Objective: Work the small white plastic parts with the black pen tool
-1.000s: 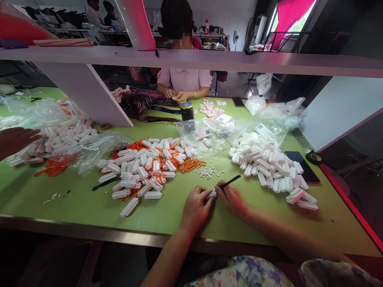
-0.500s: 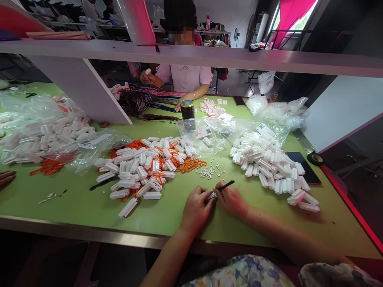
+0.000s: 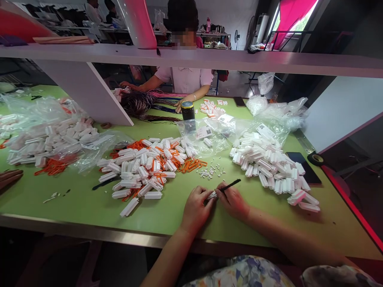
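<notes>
My left hand [image 3: 196,208] is closed round a small white piece with dark holes [image 3: 212,195], above the green table near its front edge. Touching the other end of that piece, my right hand [image 3: 232,200] pinches a thin black tool [image 3: 232,185] that points up to the right. Tiny white bits [image 3: 208,172] lie scattered just beyond my hands. To the left is a heap of white plastic pieces [image 3: 128,175] mixed with orange clips [image 3: 194,165]. More white pieces [image 3: 267,163] are piled at the right.
A black can [image 3: 188,111] stands behind clear labelled bags [image 3: 203,133]. Across the green table [image 3: 89,207], a person [image 3: 188,79] handles dark strands [image 3: 137,101]. Another person's hand [image 3: 10,177] rests at the left edge. A shelf [image 3: 209,57] spans above; a dark tablet [image 3: 305,169] lies right.
The black tool's free end has moved slightly right and up. Across the table, the person's raised hand has lowered toward the strands. The hand at the left edge shows more.
</notes>
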